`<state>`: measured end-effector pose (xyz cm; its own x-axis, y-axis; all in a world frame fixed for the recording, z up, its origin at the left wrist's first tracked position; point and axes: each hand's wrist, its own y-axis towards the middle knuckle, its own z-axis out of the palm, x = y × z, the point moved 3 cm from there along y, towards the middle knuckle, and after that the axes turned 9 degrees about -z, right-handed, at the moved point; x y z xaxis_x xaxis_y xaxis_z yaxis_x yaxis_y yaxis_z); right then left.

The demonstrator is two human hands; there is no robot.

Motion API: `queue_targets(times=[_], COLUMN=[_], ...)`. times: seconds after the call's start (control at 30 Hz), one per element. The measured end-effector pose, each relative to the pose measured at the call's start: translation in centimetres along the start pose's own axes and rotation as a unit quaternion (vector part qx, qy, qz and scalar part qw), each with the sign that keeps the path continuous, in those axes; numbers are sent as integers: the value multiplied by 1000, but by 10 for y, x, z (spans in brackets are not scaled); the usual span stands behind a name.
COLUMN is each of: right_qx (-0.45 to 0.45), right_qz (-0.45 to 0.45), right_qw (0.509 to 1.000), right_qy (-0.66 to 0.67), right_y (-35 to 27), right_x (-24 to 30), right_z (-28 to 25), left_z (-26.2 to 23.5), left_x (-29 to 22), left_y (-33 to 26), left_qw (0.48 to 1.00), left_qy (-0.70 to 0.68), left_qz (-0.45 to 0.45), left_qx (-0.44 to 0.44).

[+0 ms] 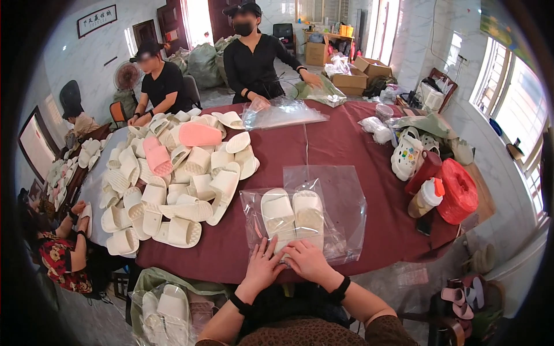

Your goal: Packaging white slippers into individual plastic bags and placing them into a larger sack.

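Observation:
In front of me lies a pair of cream slippers, side by side inside a clear plastic bag on the dark red tablecloth. My left hand rests on the bag's near left part, by the slippers' heels, its fingers apart. Beside it, my right hand has bent fingers gripping the near edge of the bag over the right heel. Another flat clear bag lies partly beneath, reaching out to the right.
A heap of cream slippers with pink ones covers the left side. Clear bags lie at the far edge near a standing person's hands. A drink bottle, red plastic twine roll and white clogs stand right. Bagged slippers sit below left.

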<state>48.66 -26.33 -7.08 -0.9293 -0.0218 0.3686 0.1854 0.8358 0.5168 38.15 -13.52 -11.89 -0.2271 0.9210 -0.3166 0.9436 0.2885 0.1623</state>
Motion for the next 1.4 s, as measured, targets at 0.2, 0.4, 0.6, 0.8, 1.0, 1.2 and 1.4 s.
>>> queue_targets(times=[0.2, 0.4, 0.6, 0.8, 1.0, 1.2, 1.4], right_qx=[-59, -68, -119, -35, -46, -237, -353], right_qz=[154, 285, 362, 399, 401, 382, 240], right_qw=[986, 955, 925, 916, 912, 765, 755], right_qy=[-24, -38, 3, -34, 69, 460, 498], right_y=[-18, -36, -40, -38, -48, -52, -7], right_x=[-41, -54, -62, -74, -88, -75, -18], right_z=[10, -11, -16, -14, -5, -9, -29], left_z=[-2, -7, -33, -11, 18, 11, -19], left_x=[0, 8, 6, 30, 41, 27, 5], left_y=[-2, 0, 6, 18, 28, 21, 9], left_qw=[1000, 996, 968, 936, 846, 581, 408], left_qy=[-19, -78, -123, -150, -460, -784, -888], left_qz=[-15, -17, -92, -286, -270, -219, -203], left_qx=[18, 37, -200, -138, -2, -10, -67])
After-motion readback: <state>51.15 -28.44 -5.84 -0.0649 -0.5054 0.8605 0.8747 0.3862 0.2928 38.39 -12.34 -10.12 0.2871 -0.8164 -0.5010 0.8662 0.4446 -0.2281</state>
